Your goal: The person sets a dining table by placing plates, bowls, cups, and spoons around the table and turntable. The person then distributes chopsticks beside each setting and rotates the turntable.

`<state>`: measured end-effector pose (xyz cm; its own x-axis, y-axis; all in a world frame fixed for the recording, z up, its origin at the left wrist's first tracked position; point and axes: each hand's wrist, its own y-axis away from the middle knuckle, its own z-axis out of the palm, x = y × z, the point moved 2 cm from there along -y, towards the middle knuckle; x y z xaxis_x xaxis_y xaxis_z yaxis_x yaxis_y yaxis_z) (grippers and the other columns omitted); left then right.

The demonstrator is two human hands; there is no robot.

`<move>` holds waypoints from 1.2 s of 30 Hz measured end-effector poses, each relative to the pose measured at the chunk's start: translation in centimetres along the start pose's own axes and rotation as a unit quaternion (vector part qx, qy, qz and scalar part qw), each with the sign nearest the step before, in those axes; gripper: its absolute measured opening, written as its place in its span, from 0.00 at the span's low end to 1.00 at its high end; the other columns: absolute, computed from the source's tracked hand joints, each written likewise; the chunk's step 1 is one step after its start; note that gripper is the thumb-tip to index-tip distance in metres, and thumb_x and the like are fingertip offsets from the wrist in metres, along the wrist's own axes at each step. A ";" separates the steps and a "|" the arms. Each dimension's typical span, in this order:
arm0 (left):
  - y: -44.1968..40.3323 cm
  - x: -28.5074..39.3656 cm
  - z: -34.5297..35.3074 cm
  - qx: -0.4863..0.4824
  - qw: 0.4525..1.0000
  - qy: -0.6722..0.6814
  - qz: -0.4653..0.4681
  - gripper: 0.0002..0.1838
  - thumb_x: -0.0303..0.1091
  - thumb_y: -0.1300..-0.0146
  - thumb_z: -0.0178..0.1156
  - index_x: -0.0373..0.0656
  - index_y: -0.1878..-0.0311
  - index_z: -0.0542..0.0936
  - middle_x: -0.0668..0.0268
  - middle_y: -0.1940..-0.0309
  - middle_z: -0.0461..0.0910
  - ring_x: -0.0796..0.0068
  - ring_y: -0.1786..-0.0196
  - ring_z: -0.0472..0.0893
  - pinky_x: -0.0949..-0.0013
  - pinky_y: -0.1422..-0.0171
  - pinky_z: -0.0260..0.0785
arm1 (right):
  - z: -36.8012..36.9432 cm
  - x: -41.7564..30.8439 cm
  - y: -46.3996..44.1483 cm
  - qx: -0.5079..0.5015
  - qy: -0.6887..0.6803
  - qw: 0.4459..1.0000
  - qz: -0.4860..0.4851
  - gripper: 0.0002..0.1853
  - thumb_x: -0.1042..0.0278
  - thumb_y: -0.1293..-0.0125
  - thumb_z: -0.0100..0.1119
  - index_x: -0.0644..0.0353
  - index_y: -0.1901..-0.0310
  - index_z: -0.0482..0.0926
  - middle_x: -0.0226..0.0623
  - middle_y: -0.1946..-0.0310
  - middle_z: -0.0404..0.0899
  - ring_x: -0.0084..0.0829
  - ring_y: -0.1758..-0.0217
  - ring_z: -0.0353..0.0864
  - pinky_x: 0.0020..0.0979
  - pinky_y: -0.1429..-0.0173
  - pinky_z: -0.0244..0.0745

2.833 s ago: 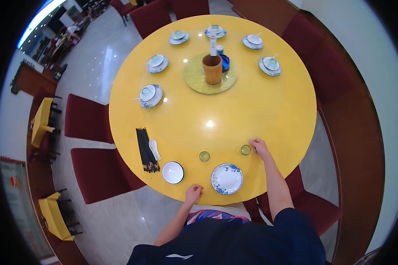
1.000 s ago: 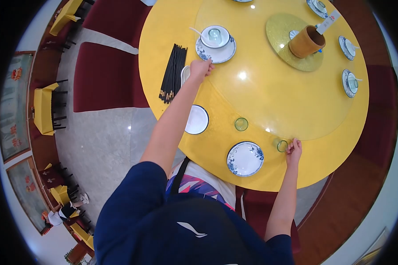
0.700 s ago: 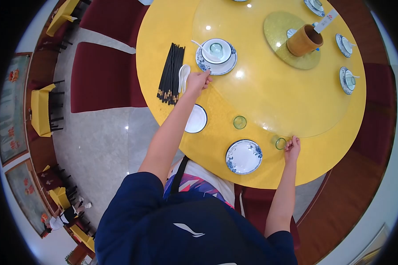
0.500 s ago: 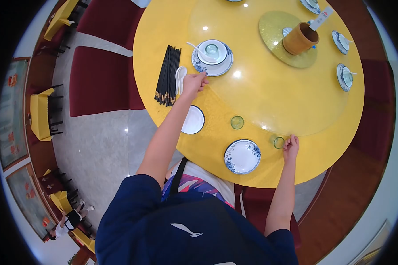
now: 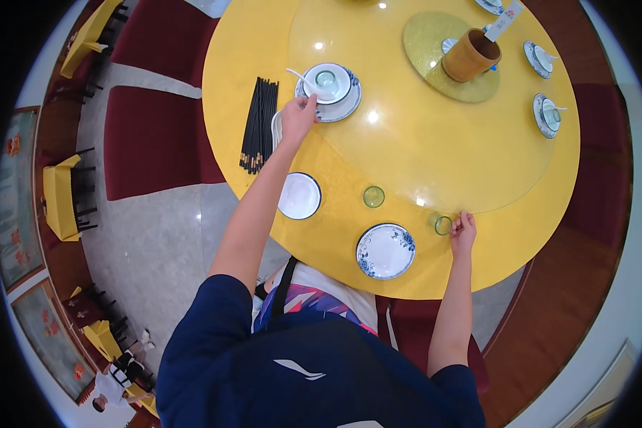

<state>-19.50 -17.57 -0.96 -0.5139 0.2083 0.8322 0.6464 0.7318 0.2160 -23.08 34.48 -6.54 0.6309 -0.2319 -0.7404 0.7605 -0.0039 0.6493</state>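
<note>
My left hand (image 5: 299, 118) is closed at the near left rim of a stacked setting. Its fingertips overlap the edges of a blue-patterned plate (image 5: 345, 110) and a white bowl (image 5: 344, 78); I cannot tell which they grip. A green glass (image 5: 325, 80) and a white spoon (image 5: 297, 75) rest in the bowl. Partly hidden by that hand, more white spoons (image 5: 276, 129) lie beside it. My right hand (image 5: 464, 230) has its fingers curled close to another green glass (image 5: 443, 225), near the turntable's edge. Whether it touches anything is unclear.
Black chopsticks (image 5: 259, 125) lie at the left of the yellow round table (image 5: 506, 246). Nearby are a white dish (image 5: 299, 196), a blue-patterned plate (image 5: 385, 251) and a glass (image 5: 374, 197). A brown holder (image 5: 471, 57) stands mid-table. Red chairs (image 5: 153, 143) line the left; a person (image 5: 114, 385) is beyond.
My left hand has moved farther forward, onto the rim of the stacked setting. My right hand has stayed by the glass. The whole view has shifted slightly.
</note>
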 end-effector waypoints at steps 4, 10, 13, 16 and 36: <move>-1.5 -0.9 0.3 -0.053 0.993 0.101 -0.042 0.19 0.43 0.35 0.57 0.33 0.70 0.81 0.62 0.84 0.79 0.78 0.85 0.75 0.74 0.79 0.65 | -0.7 0.4 -0.6 0.004 0.019 1.000 -0.012 0.06 0.64 0.30 0.56 0.51 0.63 0.69 0.25 0.80 0.67 0.19 0.81 0.66 0.20 0.79 0.59; 0.5 0.1 -1.2 -0.097 0.987 0.099 -0.085 0.21 0.43 0.35 0.57 0.31 0.71 0.81 0.62 0.83 0.80 0.78 0.85 0.75 0.73 0.80 0.65 | -0.4 0.3 -0.2 -0.013 -0.026 0.999 -0.025 0.05 0.65 0.31 0.55 0.51 0.62 0.70 0.25 0.80 0.67 0.20 0.81 0.66 0.21 0.79 0.59; 1.4 2.2 -3.6 -0.054 0.996 -0.060 -0.032 0.27 0.48 0.34 0.56 0.32 0.79 0.81 0.62 0.87 0.77 0.77 0.84 0.77 0.71 0.78 0.68 | -0.3 0.1 -0.1 0.000 -0.012 1.000 -0.023 0.05 0.65 0.30 0.55 0.51 0.63 0.70 0.25 0.80 0.67 0.20 0.80 0.67 0.20 0.79 0.59; -1.9 3.9 -5.2 0.015 0.992 -0.038 0.121 0.28 0.47 0.34 0.55 0.35 0.85 0.78 0.65 0.90 0.73 0.78 0.86 0.73 0.69 0.76 0.66 | 0.0 -0.1 0.3 0.001 -0.021 0.999 -0.037 0.04 0.67 0.29 0.53 0.54 0.63 0.71 0.27 0.80 0.68 0.22 0.82 0.67 0.21 0.78 0.61; -33.6 12.9 16.4 0.020 0.878 0.431 -0.208 0.21 0.25 0.31 0.46 0.27 0.39 0.56 0.40 0.53 0.76 0.51 0.65 0.85 0.62 0.65 0.82 | 0.5 -0.3 0.3 0.038 -0.016 0.999 -0.032 0.08 0.64 0.30 0.54 0.60 0.60 0.74 0.27 0.83 0.68 0.20 0.83 0.66 0.20 0.80 0.61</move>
<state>-57.09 -28.81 -5.91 -0.0716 -0.6374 0.7672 0.4747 0.6547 0.5882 -23.09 34.03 -6.04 0.5755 -0.2604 -0.7753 0.7843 -0.0927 0.6134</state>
